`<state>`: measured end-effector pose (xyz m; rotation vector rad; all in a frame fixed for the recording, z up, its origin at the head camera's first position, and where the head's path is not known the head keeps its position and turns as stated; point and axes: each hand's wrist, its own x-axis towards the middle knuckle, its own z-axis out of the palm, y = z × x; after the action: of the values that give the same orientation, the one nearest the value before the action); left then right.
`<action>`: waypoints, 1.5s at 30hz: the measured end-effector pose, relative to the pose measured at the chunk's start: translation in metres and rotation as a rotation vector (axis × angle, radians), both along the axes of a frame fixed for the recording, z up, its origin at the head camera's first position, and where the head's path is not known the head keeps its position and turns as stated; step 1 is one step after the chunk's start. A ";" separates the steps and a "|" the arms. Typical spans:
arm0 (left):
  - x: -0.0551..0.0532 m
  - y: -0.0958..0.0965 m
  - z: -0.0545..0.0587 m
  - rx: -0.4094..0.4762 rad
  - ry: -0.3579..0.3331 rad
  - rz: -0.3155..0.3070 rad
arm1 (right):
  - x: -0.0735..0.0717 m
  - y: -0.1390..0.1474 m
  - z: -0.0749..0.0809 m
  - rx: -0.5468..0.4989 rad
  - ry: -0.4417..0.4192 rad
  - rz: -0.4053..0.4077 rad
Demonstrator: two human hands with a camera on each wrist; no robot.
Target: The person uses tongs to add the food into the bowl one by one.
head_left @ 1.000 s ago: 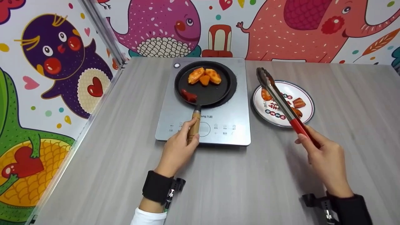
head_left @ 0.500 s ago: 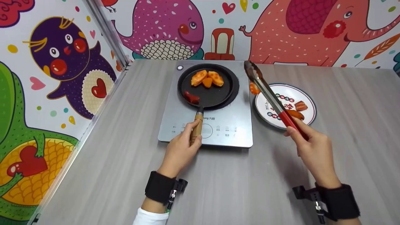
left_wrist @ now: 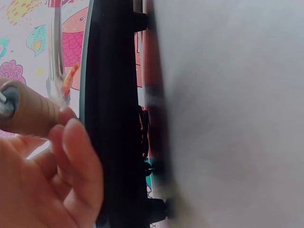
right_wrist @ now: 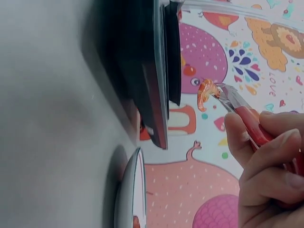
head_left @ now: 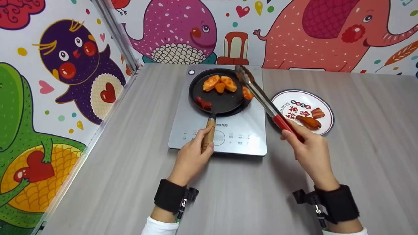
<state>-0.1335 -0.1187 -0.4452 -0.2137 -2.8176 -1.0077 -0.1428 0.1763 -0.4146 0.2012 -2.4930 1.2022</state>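
My left hand [head_left: 193, 156] grips the wooden handle [head_left: 209, 133] of a small black frying pan [head_left: 225, 103]. Two yellow-orange food pieces [head_left: 211, 83], an orange chunk [head_left: 220, 87] and a dark red piece [head_left: 203, 103] lie in the pan. In my right hand [head_left: 312, 148] are metal tongs [head_left: 265, 100] with red grips, fingers wrapped round them. An orange shrimp [right_wrist: 206, 93] hangs from the tongs' tips; in the head view it overlaps the pan's right rim, and the right wrist view shows it raised above the cooktop.
The pan rests on a silver induction cooktop [head_left: 248, 137]. Right of it stands a white plate [head_left: 330, 114] with a drumstick [head_left: 308, 122] and a reddish striped piece [head_left: 317, 113]. Cartoon-painted walls [head_left: 241, 29] bound the grey table [head_left: 130, 130] at the back and left.
My right hand has carried the tongs and shrimp leftward from over the plate to the pan's right rim. The left hand keeps its hold on the handle; the view has shifted slightly.
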 end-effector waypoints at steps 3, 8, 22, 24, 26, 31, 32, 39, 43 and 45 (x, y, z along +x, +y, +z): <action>0.000 0.001 -0.001 0.000 0.004 0.002 | -0.003 -0.009 0.000 -0.017 0.001 0.025; 0.000 0.002 -0.002 -0.006 0.004 -0.006 | -0.007 -0.021 -0.003 -0.006 -0.004 0.067; 0.000 -0.002 -0.002 -0.014 0.001 0.008 | -0.023 -0.042 -0.008 0.037 -0.009 0.146; 0.001 -0.002 -0.003 -0.013 -0.004 0.009 | -0.027 -0.045 -0.008 0.053 0.002 0.156; 0.000 -0.002 -0.002 -0.010 -0.003 0.007 | -0.030 -0.048 -0.008 0.072 0.014 0.161; 0.000 0.000 -0.001 -0.006 0.001 0.003 | -0.038 -0.055 -0.007 0.094 0.038 0.188; 0.000 0.000 -0.001 -0.005 0.000 0.003 | -0.040 -0.056 -0.007 0.097 0.040 0.193; 0.000 0.000 -0.002 0.008 -0.013 0.004 | -0.049 -0.062 -0.008 0.126 0.057 0.215; 0.000 0.000 -0.002 0.010 -0.014 0.003 | -0.050 -0.063 -0.008 0.138 0.060 0.218; 0.000 0.000 -0.002 0.008 -0.011 0.003 | -0.051 -0.064 -0.008 0.136 0.055 0.220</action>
<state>-0.1338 -0.1190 -0.4470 -0.2039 -2.8225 -1.0234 -0.1934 0.1127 -0.4231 0.5492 -2.5575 1.0908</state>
